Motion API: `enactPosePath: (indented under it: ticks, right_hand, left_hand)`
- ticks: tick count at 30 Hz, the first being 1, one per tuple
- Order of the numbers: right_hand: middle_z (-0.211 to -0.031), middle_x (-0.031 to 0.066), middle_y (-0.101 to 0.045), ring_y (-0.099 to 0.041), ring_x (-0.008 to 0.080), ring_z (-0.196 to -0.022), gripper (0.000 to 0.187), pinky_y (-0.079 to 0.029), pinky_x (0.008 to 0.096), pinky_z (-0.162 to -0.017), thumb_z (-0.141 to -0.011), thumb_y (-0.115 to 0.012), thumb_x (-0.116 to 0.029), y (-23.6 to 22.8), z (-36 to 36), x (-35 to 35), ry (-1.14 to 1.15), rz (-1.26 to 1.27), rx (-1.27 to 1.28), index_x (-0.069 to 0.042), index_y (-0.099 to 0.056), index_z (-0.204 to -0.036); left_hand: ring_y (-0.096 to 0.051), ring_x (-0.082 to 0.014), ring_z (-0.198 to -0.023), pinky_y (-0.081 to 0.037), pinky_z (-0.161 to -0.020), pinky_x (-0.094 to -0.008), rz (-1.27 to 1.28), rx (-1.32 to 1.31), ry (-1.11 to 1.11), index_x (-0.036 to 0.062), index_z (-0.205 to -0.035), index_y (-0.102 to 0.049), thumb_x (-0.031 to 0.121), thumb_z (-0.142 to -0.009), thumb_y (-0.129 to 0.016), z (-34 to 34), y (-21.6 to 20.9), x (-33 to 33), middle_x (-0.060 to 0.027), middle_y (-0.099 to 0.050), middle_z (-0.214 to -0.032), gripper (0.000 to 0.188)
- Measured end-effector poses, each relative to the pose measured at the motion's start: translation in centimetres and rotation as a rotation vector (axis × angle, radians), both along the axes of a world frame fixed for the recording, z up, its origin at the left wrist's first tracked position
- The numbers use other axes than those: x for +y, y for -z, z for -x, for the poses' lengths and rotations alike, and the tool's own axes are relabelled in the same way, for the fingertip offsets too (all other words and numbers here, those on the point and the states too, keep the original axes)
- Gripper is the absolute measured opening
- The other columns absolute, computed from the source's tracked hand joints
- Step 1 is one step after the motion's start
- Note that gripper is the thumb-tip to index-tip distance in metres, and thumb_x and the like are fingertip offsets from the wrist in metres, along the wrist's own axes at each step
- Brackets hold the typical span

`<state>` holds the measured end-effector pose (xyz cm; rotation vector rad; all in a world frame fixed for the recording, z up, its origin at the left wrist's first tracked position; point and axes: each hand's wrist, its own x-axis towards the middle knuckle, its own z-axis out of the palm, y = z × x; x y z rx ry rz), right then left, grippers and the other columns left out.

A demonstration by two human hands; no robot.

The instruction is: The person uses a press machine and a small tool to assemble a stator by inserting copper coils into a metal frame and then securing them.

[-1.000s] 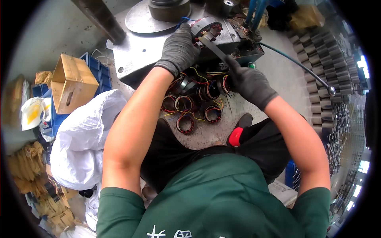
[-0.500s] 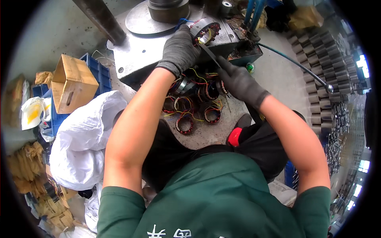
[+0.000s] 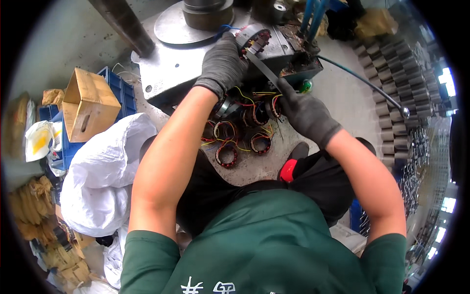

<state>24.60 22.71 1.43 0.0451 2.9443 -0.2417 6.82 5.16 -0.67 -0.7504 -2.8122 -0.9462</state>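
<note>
My gloved left hand (image 3: 223,64) grips a motor stator (image 3: 252,34), a metal ring with red insulation and coil windings, at the edge of a metal machine table. Blue wires trail from it near my fingertips. In my gloved right hand (image 3: 308,115) is a flat file (image 3: 263,68), whose far end reaches the stator's inner opening. Below my hands, on the floor, lie several wound stator rings (image 3: 226,155) with red, yellow and blue leads.
A round steel plate (image 3: 171,29) sits on the machine table (image 3: 164,73). At left stand a cardboard box (image 3: 93,105), blue crates (image 3: 128,93) and a white sack (image 3: 93,181). Metal cylinders (image 3: 387,93) are stacked at right, near a dark hose (image 3: 357,78).
My right hand has moved down and right, drawing the file back, so more of its blade shows. My left hand and the stator have barely shifted, the ring tilting slightly.
</note>
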Motion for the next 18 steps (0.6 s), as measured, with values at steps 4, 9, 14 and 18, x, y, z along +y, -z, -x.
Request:
enactPosePath:
  ticks: [4,9,14,18]
  right_hand:
    - [-0.102,0.0312,-0.071,-0.071,0.0450,-0.090,0.053,-0.057,0.0492,-0.084,-0.104,-0.054,-0.022,3.1,6.0,-0.7,-0.009,0.127,0.127,-0.008,-0.044,-0.154]
    - [-0.112,0.0294,-0.072,-0.073,0.0411,-0.089,0.049,-0.058,0.0456,-0.082,-0.103,-0.053,-0.016,7.6,7.2,1.3,-0.278,0.209,0.360,-0.005,-0.048,-0.150]
    - [-0.092,0.0246,-0.074,-0.073,0.0388,-0.082,0.053,-0.058,0.0448,-0.076,-0.103,-0.056,-0.018,3.5,3.0,0.2,0.006,0.454,0.155,-0.004,-0.046,-0.153]
    - [-0.096,0.0302,-0.072,-0.072,0.0425,-0.091,0.062,-0.056,0.0513,-0.083,-0.102,-0.050,-0.017,0.4,6.0,-0.1,0.031,0.073,0.036,-0.008,-0.035,-0.161]
  left_hand:
    - [-0.071,-0.0429,-0.105,-0.057,-0.092,-0.0486,0.008,-0.086,0.061,-0.0013,-0.125,-0.054,0.030,-0.082,-0.080,0.0,-0.5,0.3,-0.0273,-0.072,-0.109,0.060]
    - [-0.072,-0.0420,-0.103,-0.057,-0.091,-0.0485,-0.053,-0.088,0.004,-0.0049,-0.124,-0.055,0.028,-0.083,-0.081,-0.4,-0.2,0.0,-0.0272,-0.073,-0.105,0.058]
    - [-0.071,-0.0431,-0.105,-0.057,-0.093,-0.0485,-0.006,-0.081,0.026,-0.0024,-0.127,-0.054,0.031,-0.082,-0.081,0.4,0.3,-0.3,-0.0278,-0.072,-0.110,0.062]
    - [-0.071,-0.0416,-0.105,-0.057,-0.093,-0.0483,0.046,-0.040,0.059,-0.0013,-0.127,-0.053,0.031,-0.081,-0.082,-0.2,-0.7,0.1,-0.0257,-0.073,-0.110,0.063]
